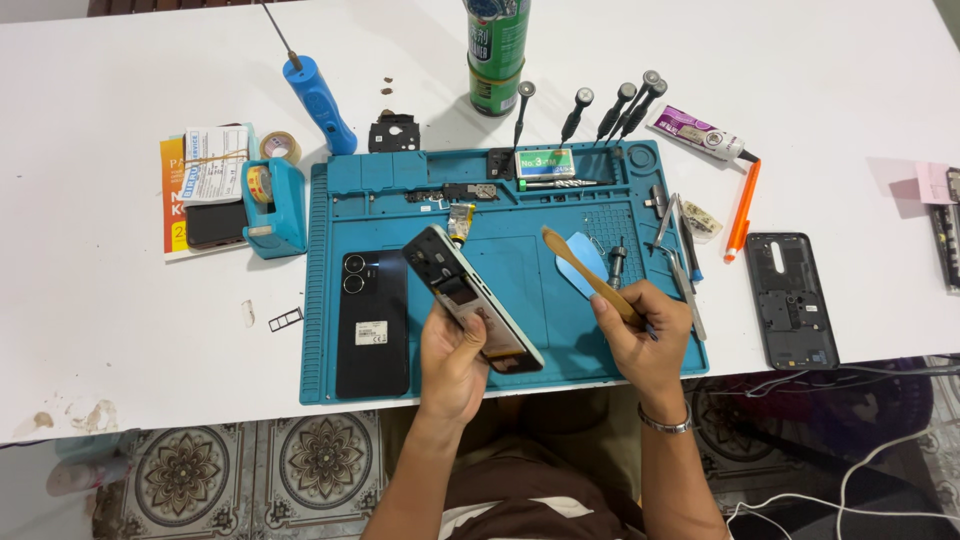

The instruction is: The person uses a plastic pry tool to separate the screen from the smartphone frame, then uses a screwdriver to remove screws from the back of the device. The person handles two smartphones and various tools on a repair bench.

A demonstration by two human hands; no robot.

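Left grip (452, 352) holds an opened phone (472, 299) tilted above the blue mat (520, 260); right grip (645, 330) clasps a wooden stick (590, 275) just beside it, over the white bench (110, 290).

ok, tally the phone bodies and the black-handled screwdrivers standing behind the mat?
Opened phone in left hand: 1
Black phone back on blue mat: 1
Dark phone frame right of mat: 1
Black-handled screwdrivers: 5
Total: 8
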